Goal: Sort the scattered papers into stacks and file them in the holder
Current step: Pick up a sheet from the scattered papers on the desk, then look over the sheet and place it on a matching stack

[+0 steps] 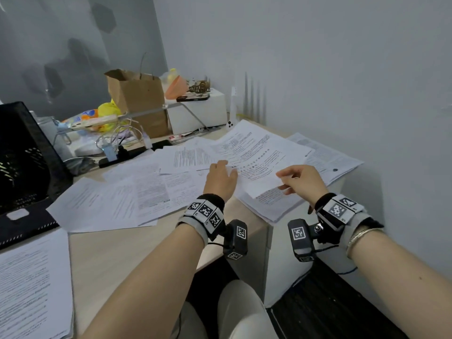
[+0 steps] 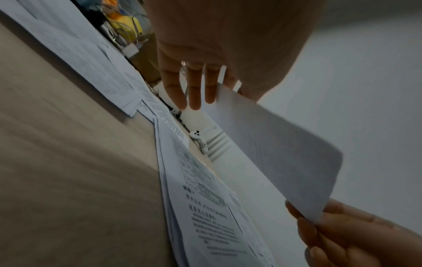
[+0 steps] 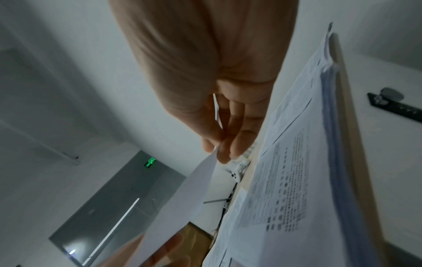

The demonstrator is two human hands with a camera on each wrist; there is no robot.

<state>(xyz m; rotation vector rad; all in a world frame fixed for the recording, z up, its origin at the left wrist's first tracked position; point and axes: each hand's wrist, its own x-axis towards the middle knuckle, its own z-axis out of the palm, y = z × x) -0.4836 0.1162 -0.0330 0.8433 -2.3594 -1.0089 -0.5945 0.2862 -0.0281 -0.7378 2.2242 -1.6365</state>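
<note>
My two hands lift one sheet of paper [image 1: 261, 185], blank side up, above the printed stack [image 1: 271, 204] at the desk's right end. My right hand [image 1: 283, 179] pinches its right end between thumb and fingers. My left hand [image 1: 223, 172] takes the left end between thumb and index finger, and its other fingers [image 2: 196, 94] are stretched straight. From the left wrist the sheet [image 2: 274, 153] curves down to my right hand [image 2: 315, 222]. More printed papers [image 1: 110, 199] lie scattered across the desk. The black mesh holder [image 1: 24, 155] stands at the far left.
Another paper stack [image 1: 31, 285] lies near the front left. A brown paper bag [image 1: 137, 94], a white box [image 1: 198, 111], and tangled cables [image 1: 117, 143] crowd the back of the desk. The wall [image 1: 367, 94] runs close on the right. Bare desk top [image 1: 122, 253] shows in front.
</note>
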